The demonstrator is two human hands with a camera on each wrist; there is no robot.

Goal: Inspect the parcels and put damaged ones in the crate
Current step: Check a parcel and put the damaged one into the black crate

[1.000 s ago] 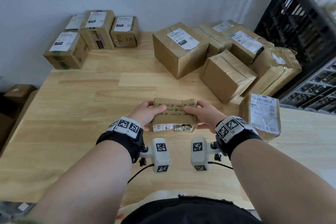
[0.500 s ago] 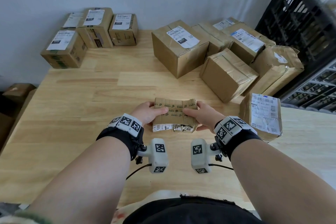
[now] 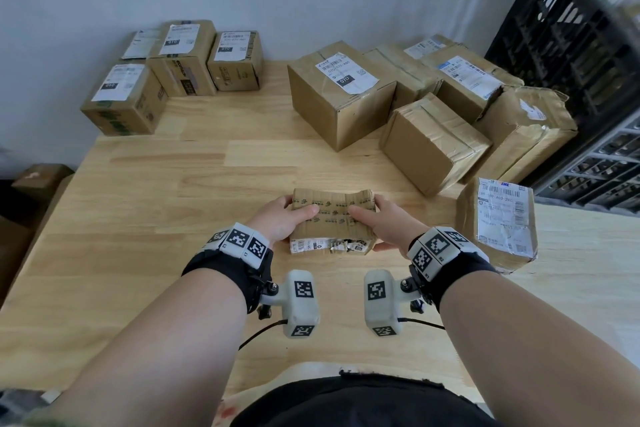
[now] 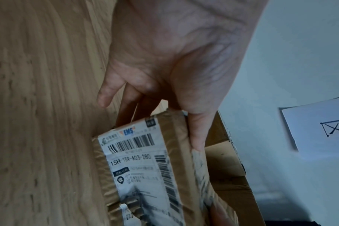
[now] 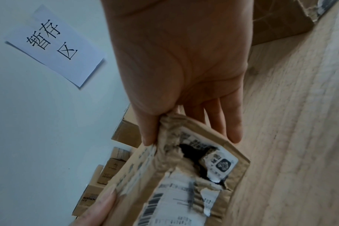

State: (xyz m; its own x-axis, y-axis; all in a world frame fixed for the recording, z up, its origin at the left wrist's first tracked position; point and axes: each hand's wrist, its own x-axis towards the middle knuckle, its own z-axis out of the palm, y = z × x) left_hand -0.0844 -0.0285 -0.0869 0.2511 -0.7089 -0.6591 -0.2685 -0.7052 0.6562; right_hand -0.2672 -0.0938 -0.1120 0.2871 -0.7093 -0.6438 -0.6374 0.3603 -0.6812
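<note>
Together we are holding a small crumpled parcel (image 3: 333, 218) by its two ends, just above the wooden counter (image 3: 173, 204), close in front of us. Our left hand (image 3: 280, 218) is gripping the left end: the thumb is lying along the top face, while the other fingers (image 4: 126, 105) are curling down behind the far side, between cardboard and counter. Our right hand (image 3: 384, 222) is mirroring that on the right end, thumb pressing the upper face and the fingers (image 5: 230, 120) reaching straight along the underside. So the parcel is sitting pinched between thumbs above and fingers below, with both palms against its short ends. In the right wrist view, the near face is showing a ragged tear (image 5: 190, 156) with a dark hole, and the white shipping label (image 4: 137, 160) is ripped and wrinkled around it. We are facing a cluster of larger brown boxes (image 3: 341, 94) at the far right of the counter, just beside a black crate (image 3: 568, 31). A labelled parcel (image 3: 498, 222) is standing near our right wrist. Four smaller boxes (image 3: 187, 55) are resting against the wall at the far left corner, well apart from our hands.
</note>
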